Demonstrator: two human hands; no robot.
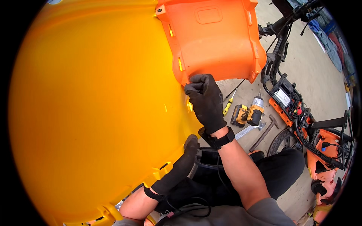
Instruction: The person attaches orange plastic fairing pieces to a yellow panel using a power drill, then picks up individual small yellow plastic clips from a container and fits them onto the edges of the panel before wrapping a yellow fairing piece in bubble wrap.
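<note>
The orange panel (pixel 213 45) lies just ahead of my pinched right hand (pixel 206 101); my left hand (pixel 180 165), farther from it, hides its grip.

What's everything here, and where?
Large curved yellow plastic panel: 1, yellow, left
Orange plastic panel: 1, orange, top centre
Yellow-handled screwdriver: 1, yellow, floor
Cordless power tool: 1, yellow and black, beside screwdriver
Metal wrench: 1, silver, floor
Hammer: 1, dark, beside wrench
Vehicle frame: 1, black and orange, right
Spoked wheel: 1, black, beside hammer
Cloth heap: 1, bluish, upper right
Gloved left hand: 1, black, yellow panel's edge
Gloved right hand: 1, black, orange panel's lower corner
</note>
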